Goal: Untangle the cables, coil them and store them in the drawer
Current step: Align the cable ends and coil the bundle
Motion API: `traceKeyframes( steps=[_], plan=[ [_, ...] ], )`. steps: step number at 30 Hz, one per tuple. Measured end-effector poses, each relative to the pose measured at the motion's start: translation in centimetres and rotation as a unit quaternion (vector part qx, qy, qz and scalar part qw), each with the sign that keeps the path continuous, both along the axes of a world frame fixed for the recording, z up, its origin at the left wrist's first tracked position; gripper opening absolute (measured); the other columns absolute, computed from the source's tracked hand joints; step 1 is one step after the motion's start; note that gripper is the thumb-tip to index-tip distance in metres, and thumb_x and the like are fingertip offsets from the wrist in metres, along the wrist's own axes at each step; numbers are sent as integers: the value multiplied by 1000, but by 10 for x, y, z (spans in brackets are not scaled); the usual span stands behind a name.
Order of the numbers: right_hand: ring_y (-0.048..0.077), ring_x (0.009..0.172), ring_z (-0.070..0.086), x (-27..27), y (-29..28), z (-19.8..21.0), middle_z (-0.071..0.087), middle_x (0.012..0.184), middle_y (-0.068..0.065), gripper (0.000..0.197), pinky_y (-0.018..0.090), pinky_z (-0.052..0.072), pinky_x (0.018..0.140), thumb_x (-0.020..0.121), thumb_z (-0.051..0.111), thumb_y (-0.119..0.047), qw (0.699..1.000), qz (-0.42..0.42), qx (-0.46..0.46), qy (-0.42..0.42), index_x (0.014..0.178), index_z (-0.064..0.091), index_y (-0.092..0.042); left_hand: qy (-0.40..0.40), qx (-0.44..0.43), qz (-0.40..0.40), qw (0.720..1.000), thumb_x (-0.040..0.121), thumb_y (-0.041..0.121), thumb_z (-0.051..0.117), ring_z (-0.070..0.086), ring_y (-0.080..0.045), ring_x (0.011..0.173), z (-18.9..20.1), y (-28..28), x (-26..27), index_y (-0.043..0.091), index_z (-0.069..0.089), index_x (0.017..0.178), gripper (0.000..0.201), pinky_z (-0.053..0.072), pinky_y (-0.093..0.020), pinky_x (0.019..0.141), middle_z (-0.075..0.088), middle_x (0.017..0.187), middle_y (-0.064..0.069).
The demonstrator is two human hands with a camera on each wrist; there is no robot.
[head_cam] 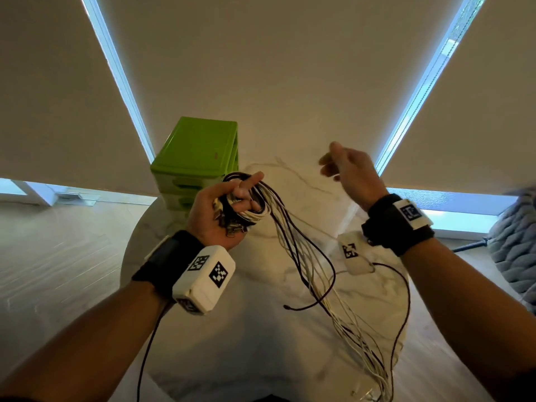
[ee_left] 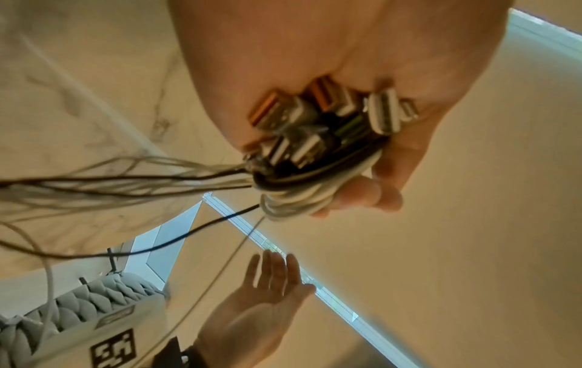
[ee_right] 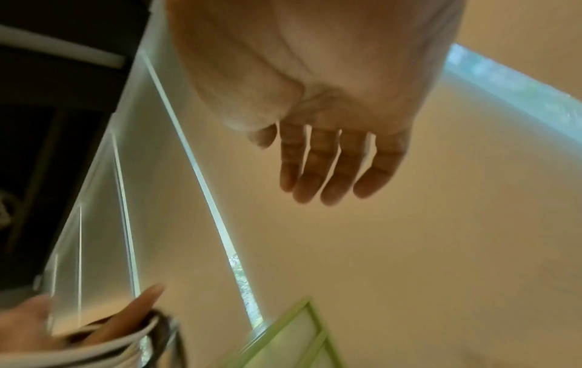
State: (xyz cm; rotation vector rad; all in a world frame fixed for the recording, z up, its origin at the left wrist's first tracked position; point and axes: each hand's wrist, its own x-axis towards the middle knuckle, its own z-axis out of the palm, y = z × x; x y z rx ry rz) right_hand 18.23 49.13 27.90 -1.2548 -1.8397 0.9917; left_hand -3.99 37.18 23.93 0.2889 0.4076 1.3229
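The round white marble-patterned desk (head_cam: 255, 329) is filling the lower centre of the head view, with the lime-green plastic drawer unit (head_cam: 197, 158) standing at its far edge, just behind the left hand (head_cam: 220, 210). That grip is clenching around a half-wound bundle of thin black and white cables (head_cam: 249, 207), plugs bunching against the palm. The loose tails are trailing down towards the lower right. The right hand (head_cam: 348, 169), in the upper right beside the bundle, is hanging released, fingers relaxed.
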Motion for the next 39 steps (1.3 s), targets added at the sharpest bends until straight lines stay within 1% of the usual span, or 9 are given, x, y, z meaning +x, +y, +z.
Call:
traceKeyframes(
  steps=[7, 12, 18, 20, 24, 28, 31, 37, 39],
  plan=[
    [7, 98, 60, -16, -15, 13, 66, 106, -6, 32, 27, 46, 84, 94, 49, -48, 962, 172, 113, -182, 112, 63, -26, 36, -46, 22, 998, 91, 21, 45, 47, -5, 49, 5, 10, 13, -2, 48, 134, 49, 52, -20, 72, 51, 54, 9],
    [13, 116, 54, -36, -13, 4, 53, 130, -2, 76, 29, 44, 100, 79, 66, -51, 941, 291, -36, -168, 144, 35, -26, 30, -19, 7, 999, 87, 22, 45, 48, -4, 49, 14, 7, 15, 0, 55, 129, 48, 52, -18, 70, 52, 54, 9],
    [26, 107, 64, -24, -6, -30, 68, 111, 9, 32, 43, 47, 101, 83, 72, -22, 896, 359, -197, -169, 113, 60, -24, -30, 52, -28, 998, 86, 19, 47, 54, -7, 49, 30, 4, 0, -5, 47, 134, 53, 54, -23, 75, 60, 62, 5],
    [26, 102, 64, -21, -12, -37, 69, 107, 9, 28, 42, 50, 93, 87, 67, -29, 902, 351, -231, -93, 112, 59, -21, -26, 54, -38, 997, 84, 17, 51, 54, -7, 48, 32, 6, -1, -4, 45, 136, 57, 54, -23, 75, 61, 64, 4],
    [28, 104, 62, -23, -20, -28, 68, 107, 12, 83, 39, 50, 86, 60, 75, -68, 874, 343, -324, 118, 120, 50, -16, -45, 67, -67, 994, 83, 13, 56, 55, -10, 49, 32, 7, 0, -4, 39, 140, 62, 54, -25, 77, 62, 65, 1],
    [7, 84, 64, -25, -29, -23, 67, 89, -9, 51, 23, 50, 77, 74, 77, -45, 900, 374, -190, -121, 114, 52, -26, -62, 84, -106, 989, 91, 12, 47, 59, -17, 56, 32, 7, -2, -6, 32, 142, 57, 51, -29, 84, 64, 70, -6],
    [15, 82, 57, -22, -20, -42, 59, 79, -8, 18, 29, 42, 79, 82, 72, -36, 908, 268, -68, -314, 87, 60, -24, -47, 98, -80, 991, 90, 13, 46, 59, -15, 56, 35, 3, -5, -6, 34, 142, 56, 50, -27, 84, 64, 70, -4],
    [20, 102, 53, 16, -10, -83, 53, 98, -6, 61, 34, 42, 94, 67, 67, -72, 882, 169, -126, -421, 104, 64, -24, -33, 103, 89, 990, 82, 17, 43, 52, -4, 48, 54, 3, -19, -6, 46, 134, 57, 45, -20, 88, 59, 59, 7],
    [19, 94, 52, 29, -7, -86, 52, 84, -7, 51, 31, 40, 87, 70, 64, -71, 905, 144, -134, -377, 87, 66, -23, -49, 102, 128, 985, 81, 16, 44, 53, -4, 47, 57, 7, -28, -7, 45, 135, 59, 46, -22, 89, 59, 59, 7]
  ],
)
